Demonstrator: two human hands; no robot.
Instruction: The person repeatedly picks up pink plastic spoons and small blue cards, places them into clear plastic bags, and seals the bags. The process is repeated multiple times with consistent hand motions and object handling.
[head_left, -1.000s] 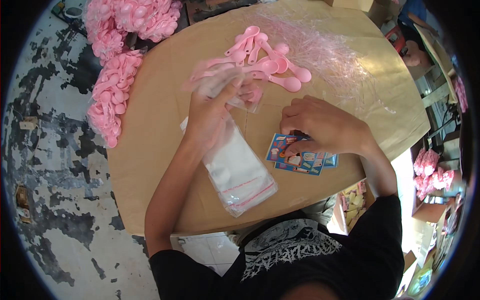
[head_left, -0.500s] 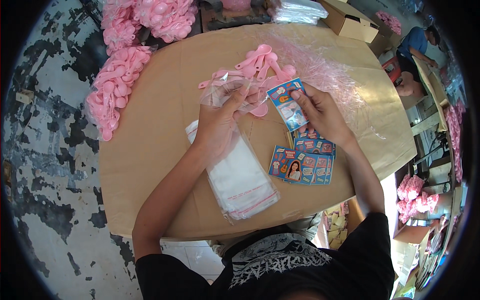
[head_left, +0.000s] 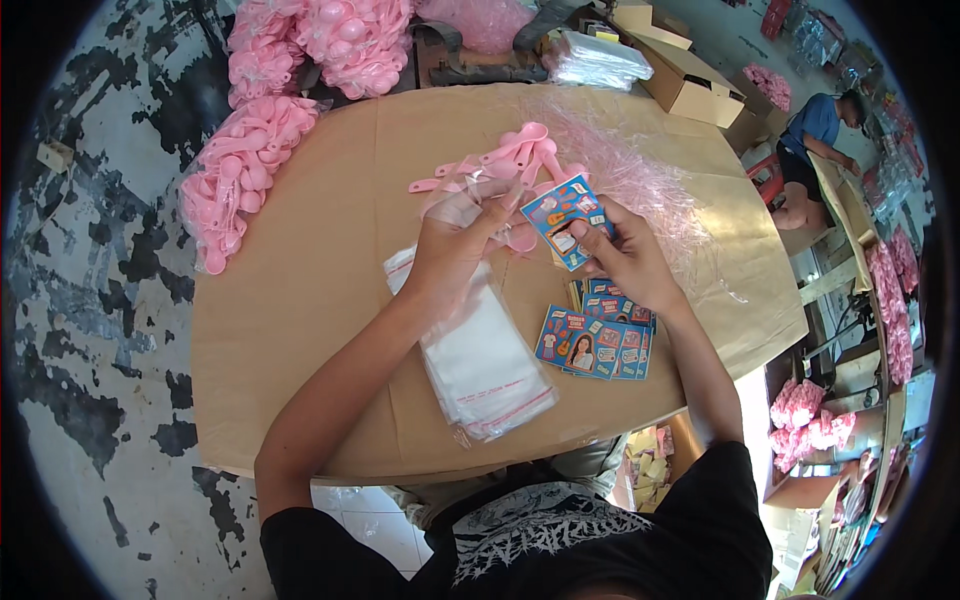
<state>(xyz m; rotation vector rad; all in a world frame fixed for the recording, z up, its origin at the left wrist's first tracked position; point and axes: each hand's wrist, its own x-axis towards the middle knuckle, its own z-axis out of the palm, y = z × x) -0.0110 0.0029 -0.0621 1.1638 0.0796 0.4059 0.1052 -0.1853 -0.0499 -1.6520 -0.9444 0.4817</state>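
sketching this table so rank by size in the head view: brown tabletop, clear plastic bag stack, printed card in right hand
1. Brown tabletop
2. Clear plastic bag stack
3. Printed card

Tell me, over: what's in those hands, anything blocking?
Left hand holds clear plastic bag, contents unclear. Right hand pinches blue printed card. Pink plastic spoons lie beyond; no evident obstruction between bag and card.
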